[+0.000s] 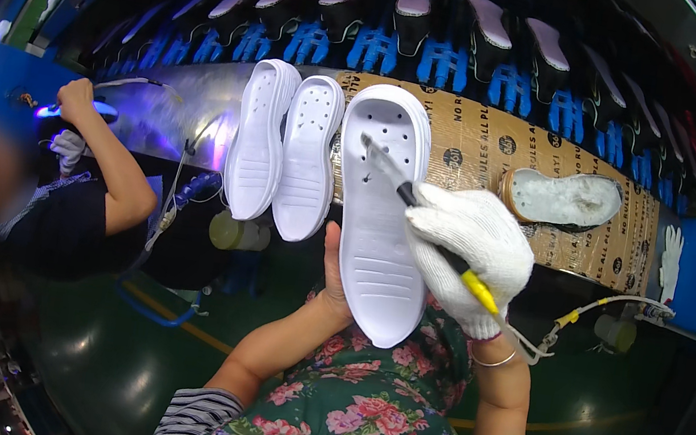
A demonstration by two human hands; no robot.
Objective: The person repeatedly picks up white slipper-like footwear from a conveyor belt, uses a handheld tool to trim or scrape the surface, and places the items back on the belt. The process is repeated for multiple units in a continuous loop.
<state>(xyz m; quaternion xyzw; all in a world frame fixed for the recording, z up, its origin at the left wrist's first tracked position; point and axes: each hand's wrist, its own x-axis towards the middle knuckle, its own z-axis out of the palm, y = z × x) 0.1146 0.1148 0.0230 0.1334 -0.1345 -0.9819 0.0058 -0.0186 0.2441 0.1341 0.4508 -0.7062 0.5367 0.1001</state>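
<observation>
A white shoe sole (382,232), its heel end toward me and its small holes at the far end, is held up in my bare left hand (334,274), whose thumb shows at the left edge while the other fingers are hidden beneath. In a white knitted glove, my right hand (478,250) grips a hose-fed brush (410,193) with a black and yellow handle. The brush tip is over the holed part, touching or very near the surface. Just left of this sole, two more white soles (258,146) (309,158) lie side by side on the bench.
Brown printed cardboard (458,144) covers the bench, bearing a pale, stained sole-shaped piece (565,200) at right. Beyond run shoe lasts (416,3) on blue clamps (443,62). A co-worker's arm (117,169) reaches in at left. A glove (670,266) hangs at far right, near a hose (601,302).
</observation>
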